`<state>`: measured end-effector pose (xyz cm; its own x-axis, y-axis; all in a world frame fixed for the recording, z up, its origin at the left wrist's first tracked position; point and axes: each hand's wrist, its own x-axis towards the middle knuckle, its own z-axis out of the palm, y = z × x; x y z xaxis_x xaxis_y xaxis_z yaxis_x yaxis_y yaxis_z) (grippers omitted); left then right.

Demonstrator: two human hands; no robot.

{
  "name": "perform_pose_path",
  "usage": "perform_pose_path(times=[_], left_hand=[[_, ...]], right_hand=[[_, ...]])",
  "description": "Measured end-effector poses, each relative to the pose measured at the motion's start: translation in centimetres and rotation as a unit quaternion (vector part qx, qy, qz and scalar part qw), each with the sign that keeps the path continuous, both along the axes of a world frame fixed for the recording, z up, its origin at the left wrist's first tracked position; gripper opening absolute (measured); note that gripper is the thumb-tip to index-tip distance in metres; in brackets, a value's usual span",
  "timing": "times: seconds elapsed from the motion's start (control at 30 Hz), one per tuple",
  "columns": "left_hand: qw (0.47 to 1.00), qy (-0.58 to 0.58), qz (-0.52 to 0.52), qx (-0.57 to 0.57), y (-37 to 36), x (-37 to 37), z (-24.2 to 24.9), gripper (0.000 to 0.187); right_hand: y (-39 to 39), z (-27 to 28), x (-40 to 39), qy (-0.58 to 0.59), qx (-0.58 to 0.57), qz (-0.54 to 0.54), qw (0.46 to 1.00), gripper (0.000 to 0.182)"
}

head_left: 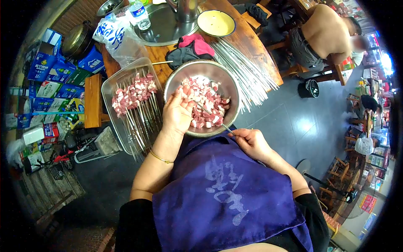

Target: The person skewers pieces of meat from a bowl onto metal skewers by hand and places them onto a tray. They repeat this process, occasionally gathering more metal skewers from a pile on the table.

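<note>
A steel bowl (pixel 235 84) of raw meat chunks (pixel 216 103) sits in front of me, tilted toward my apron. My right hand (pixel 252 144) pinches a metal skewer (pixel 226 128) near its lower end; the skewer slants up over the bowl toward my left fingers. Over the bowl's left side, my left hand (pixel 178 112) is closed on a piece of meat (pixel 186 91) at the skewer's tip. Left of the bowl, a clear plastic tub (pixel 110 98) holds several loaded meat skewers (pixel 136 94). Bare metal skewers (pixel 247 75) lie in a pile to the right.
Black and pink gloves (pixel 191 48) lie behind the bowl on the wooden table (pixel 247 35). Beyond are a yellow dish (pixel 216 23), a steel tray (pixel 161 31), a water bottle (pixel 140 16) and a plastic bag (pixel 117 35). A shirtless person (pixel 323 31) sits at the right.
</note>
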<state>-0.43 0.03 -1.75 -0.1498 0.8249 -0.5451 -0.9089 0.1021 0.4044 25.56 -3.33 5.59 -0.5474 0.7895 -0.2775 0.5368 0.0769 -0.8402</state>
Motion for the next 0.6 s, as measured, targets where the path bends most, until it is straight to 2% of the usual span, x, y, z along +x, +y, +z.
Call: perform_pose_path(times=[0.1,0.23,0.37,0.47,0.6], left_hand=[[0.998,-0.057,-0.016,-0.027,0.0,0.4,0.1,0.018],[0.989,-0.128,-0.066,-0.040,-0.6,0.9,-0.2,0.018],[0.994,-0.100,-0.034,0.003,-0.9,0.8,-0.4,0.015],[0.999,-0.043,0.005,-0.032,-0.4,0.2,0.0,0.012],[1.000,-0.008,0.004,0.012,-0.5,-0.3,0.0,0.012]], right_hand=[[0.1,0.3,0.0,0.006,0.001,0.024,1.000,0.022],[0.2,0.2,-0.4,0.024,0.000,-0.003,1.000,0.021],[0.0,0.2,-0.5,0.017,-0.017,-0.016,1.000,0.021],[-0.1,0.2,-0.2,0.005,-0.021,-0.007,1.000,0.021],[-0.1,0.2,-0.1,0.016,-0.012,-0.002,1.000,0.022]])
